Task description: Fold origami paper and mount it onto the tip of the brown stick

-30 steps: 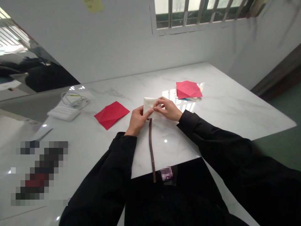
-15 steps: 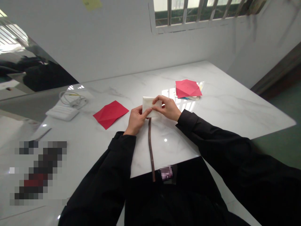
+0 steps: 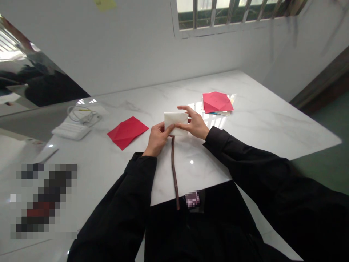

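Note:
A folded white paper (image 3: 176,118) is held just above the white marble table (image 3: 259,123). My left hand (image 3: 158,137) pinches its lower left edge with thumb and fingers. My right hand (image 3: 194,125) grips its right side, forefinger laid along the top edge and thumb underneath. A thin dark brown stick (image 3: 173,169) runs from under the paper toward me and past the table's front edge. Both my sleeves are black.
A red folded paper (image 3: 127,131) lies left of my hands. Another red sheet (image 3: 216,102) tops a small stack of papers at the back right. A white power strip (image 3: 71,131) with a coiled cable (image 3: 83,114) sits far left. The table's front edge is close to me.
My right forefinger has moved up onto the paper's top edge, and the white paper now looks flatter and squarer. My left hand keeps its pinch. The view has shifted slightly.

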The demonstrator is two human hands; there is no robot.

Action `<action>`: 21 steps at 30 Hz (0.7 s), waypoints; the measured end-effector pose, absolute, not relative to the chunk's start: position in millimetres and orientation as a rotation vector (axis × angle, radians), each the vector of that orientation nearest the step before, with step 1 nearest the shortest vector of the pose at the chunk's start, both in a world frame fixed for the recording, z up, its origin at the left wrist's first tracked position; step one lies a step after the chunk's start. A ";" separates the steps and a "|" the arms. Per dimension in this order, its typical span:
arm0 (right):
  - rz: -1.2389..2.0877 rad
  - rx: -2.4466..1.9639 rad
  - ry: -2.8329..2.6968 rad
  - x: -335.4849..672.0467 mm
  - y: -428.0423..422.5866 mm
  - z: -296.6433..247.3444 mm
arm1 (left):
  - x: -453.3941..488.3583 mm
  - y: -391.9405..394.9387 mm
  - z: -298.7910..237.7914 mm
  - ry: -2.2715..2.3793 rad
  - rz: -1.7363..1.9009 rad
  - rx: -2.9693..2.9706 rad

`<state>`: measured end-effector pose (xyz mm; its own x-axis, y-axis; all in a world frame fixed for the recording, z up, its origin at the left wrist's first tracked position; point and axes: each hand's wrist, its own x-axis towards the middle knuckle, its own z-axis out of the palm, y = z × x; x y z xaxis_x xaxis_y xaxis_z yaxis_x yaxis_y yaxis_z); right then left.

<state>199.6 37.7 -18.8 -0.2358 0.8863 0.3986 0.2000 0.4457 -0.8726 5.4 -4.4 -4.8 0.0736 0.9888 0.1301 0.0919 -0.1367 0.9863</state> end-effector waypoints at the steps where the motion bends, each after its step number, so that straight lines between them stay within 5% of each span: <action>1: 0.882 -0.926 -1.727 199.5 37.8 -19.1 | 5.5 -4.5 -4.7 1.169 1.208 1.408; 21: 0.394 -0.928 -1.942 195.4 27.5 -6.3 | 4.2 -3.7 -7.0 1.182 1.242 1.372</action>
<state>195.4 27.5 -6.3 -0.2945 0.7414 0.6030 0.4475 0.6645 -0.5985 4.2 -3.7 -7.0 0.0332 0.9917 0.1240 0.0746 -0.1262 0.9892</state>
